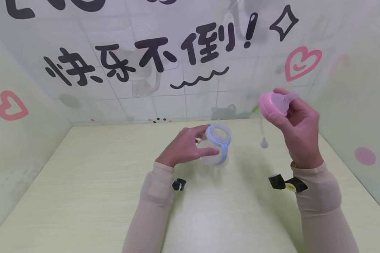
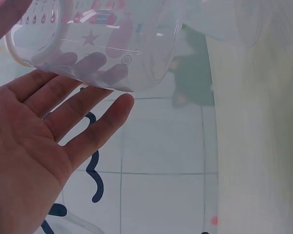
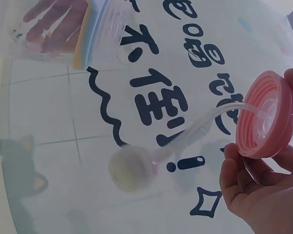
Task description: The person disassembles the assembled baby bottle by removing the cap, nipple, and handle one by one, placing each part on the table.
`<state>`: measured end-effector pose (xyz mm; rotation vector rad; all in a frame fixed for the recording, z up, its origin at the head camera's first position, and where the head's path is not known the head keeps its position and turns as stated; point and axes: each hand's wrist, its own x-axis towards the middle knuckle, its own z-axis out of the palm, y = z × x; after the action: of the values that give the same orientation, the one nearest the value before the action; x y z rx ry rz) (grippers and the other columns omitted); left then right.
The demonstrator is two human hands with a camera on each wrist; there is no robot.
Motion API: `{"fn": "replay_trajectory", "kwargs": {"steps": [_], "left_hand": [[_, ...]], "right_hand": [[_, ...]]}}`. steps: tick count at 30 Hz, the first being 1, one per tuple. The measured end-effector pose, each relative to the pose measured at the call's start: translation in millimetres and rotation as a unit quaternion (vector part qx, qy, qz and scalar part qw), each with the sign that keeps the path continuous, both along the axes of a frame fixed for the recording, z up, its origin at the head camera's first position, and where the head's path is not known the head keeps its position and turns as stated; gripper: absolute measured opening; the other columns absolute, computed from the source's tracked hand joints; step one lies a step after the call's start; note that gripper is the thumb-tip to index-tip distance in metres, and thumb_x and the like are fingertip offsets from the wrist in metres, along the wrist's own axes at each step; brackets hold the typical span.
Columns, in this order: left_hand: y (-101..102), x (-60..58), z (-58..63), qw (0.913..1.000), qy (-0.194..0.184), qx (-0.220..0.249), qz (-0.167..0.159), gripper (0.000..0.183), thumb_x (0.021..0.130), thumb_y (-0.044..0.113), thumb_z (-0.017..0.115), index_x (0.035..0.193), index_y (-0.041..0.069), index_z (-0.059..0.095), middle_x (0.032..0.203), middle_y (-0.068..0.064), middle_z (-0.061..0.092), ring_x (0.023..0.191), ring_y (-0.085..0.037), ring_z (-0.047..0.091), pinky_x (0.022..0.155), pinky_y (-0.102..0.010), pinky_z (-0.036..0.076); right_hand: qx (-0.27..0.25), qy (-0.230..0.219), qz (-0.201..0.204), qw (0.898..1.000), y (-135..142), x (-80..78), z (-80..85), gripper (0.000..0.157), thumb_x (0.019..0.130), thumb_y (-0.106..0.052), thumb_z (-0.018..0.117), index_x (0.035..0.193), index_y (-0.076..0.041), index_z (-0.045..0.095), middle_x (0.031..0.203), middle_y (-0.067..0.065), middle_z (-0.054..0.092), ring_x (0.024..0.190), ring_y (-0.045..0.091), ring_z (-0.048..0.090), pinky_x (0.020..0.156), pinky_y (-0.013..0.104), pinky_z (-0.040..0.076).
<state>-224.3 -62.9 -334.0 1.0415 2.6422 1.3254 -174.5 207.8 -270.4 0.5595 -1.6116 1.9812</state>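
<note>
Sleeves [image 1: 152, 218] are filling the near edge of the head view, each bearing a small black wrist camera [image 1: 178, 184]. Beyond them, above or on the pale bench [image 1: 92, 189], the left hand [image 1: 185, 147] is gripping a clear bottle [image 1: 213, 143] round its side, thumb lying across the front, fingers going behind. This side hold is leaving the mouth and its blue ring [image 1: 224, 151] largely uncovered. The bottle is leaning; whether its base is touching the bench, I cannot tell. Well apart to the right and higher, the right hand [image 1: 302, 130] is gripping a pink lid [image 1: 267, 105] by its rim, probably to avoid squashing the soft teat [image 1: 282, 102]. A thin tube [image 1: 262, 128] is hanging below, ending in a ball [image 1: 264, 143].

On the left wrist view, fingertips are showing through the bottle's printed wall, while one finger is lying just beside it, so that grip is seeming light.

From the right wrist, the thumb is resting on the lid's upper edge and the fingers are supporting underneath, presumably leaving the threaded inside free. The tube is curving out from there to the blurred ball, before a lettered wall sheet [image 3: 190, 78].
</note>
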Motion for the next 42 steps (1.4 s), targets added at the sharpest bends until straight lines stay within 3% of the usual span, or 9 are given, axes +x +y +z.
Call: {"fn": "replay_trajectory", "kwargs": {"steps": [7, 10, 14, 20, 31, 42], "left_hand": [[-1, -0.2, -0.2, 0.9999, 0.001, 0.01, -0.004, 0.056, 0.08, 0.043, 0.08, 0.131, 0.026, 0.063, 0.107, 0.017, 0.07, 0.099, -0.013, 0.068, 0.082, -0.042, 0.056], [-1, -0.1, 0.3, 0.9999, 0.001, 0.013, -0.005, 0.055, 0.08, 0.041, 0.081, 0.131, 0.026, 0.063, 0.106, 0.017, 0.07, 0.1, -0.016, 0.069, 0.083, -0.044, 0.056], [-1, -0.2, 0.6, 0.9999, 0.003, 0.01, -0.004, 0.056, 0.08, 0.041, 0.081, 0.131, 0.025, 0.063, 0.106, 0.017, 0.07, 0.098, -0.011, 0.068, 0.081, -0.04, 0.056], [0, 0.8, 1.5, 1.0, 0.004, 0.003, -0.001, 0.058, 0.08, 0.043, 0.081, 0.132, 0.024, 0.063, 0.108, 0.016, 0.07, 0.098, -0.008, 0.067, 0.081, -0.037, 0.055], [0, 0.1, 1.2, 1.0, 0.003, -0.003, 0.003, 0.059, 0.08, 0.044, 0.081, 0.133, 0.025, 0.062, 0.109, 0.016, 0.069, 0.098, -0.007, 0.066, 0.081, -0.033, 0.054], [0, 0.0, 1.3, 1.0, 0.007, -0.002, 0.0, 0.059, 0.081, 0.043, 0.08, 0.133, 0.025, 0.062, 0.11, 0.016, 0.069, 0.099, -0.007, 0.066, 0.081, -0.033, 0.054]], "right_hand": [[0.089, -0.053, -0.046, 0.994, 3, -10.3, -8.3, 0.031, 0.086, 0.002, 0.068, 0.117, 0.001, 0.069, 0.117, 0.014, 0.064, 0.098, 0.024, 0.06, 0.085, 0.021, 0.051], [0.158, -0.09, -0.073, 0.981, 5, -14.1, -12.7, 0.029, 0.087, -0.004, 0.07, 0.116, -0.001, 0.068, 0.117, 0.007, 0.065, 0.096, 0.021, 0.06, 0.081, 0.019, 0.05], [0.246, -0.139, -0.093, 0.955, 8, -21.1, -20.7, 0.032, 0.088, -0.013, 0.073, 0.117, -0.002, 0.067, 0.116, 0.0, 0.064, 0.092, 0.017, 0.06, 0.077, 0.019, 0.049], [0.295, -0.187, -0.08, 0.934, 12, -29.4, -30.9, 0.039, 0.088, -0.016, 0.073, 0.125, -0.005, 0.065, 0.11, 0.003, 0.064, 0.087, 0.018, 0.06, 0.072, 0.02, 0.051], [0.368, -0.206, -0.032, 0.906, 9, -37.2, -42.7, 0.04, 0.091, -0.029, 0.071, 0.125, -0.008, 0.065, 0.115, 0.01, 0.064, 0.089, 0.024, 0.063, 0.072, 0.026, 0.054], [0.402, -0.232, -0.003, 0.886, 10, -47.4, -56.9, 0.048, 0.09, -0.031, 0.071, 0.128, -0.004, 0.062, 0.123, 0.014, 0.064, 0.09, 0.026, 0.064, 0.074, 0.026, 0.053]]}}
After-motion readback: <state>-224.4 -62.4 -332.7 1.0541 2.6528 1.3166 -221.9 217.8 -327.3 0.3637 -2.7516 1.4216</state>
